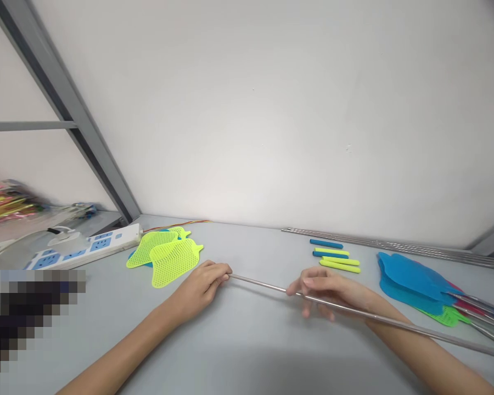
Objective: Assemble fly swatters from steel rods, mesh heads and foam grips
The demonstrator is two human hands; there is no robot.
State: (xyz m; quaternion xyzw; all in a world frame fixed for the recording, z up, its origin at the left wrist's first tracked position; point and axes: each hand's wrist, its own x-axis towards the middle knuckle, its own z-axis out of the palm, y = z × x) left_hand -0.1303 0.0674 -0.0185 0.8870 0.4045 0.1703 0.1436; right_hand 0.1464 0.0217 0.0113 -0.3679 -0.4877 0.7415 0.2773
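Note:
My left hand (208,281) is closed on the thin end of a long metal rod (259,282). This rod slants down to the right and runs out past the frame's edge. Partway along it is my right hand (329,285), its fingers loose and apart, somewhat blurred; the rod crosses in front of the palm and the index fingertip is at the metal. Yellow-green mesh fly swatter heads (175,264) lie just left of my left hand, overlapping, with a bit of blue showing beneath. Behind my right hand are several short yellow and blue tubes (340,262).
Fly swatters (415,282) with blue, green and red heads are piled at the right. Thin metal rods (374,242) lie along the wall. A white power strip (102,247) and grey frame post (82,120) stand left. Far left are blurred colourful packages (12,203) and a pixelated patch.

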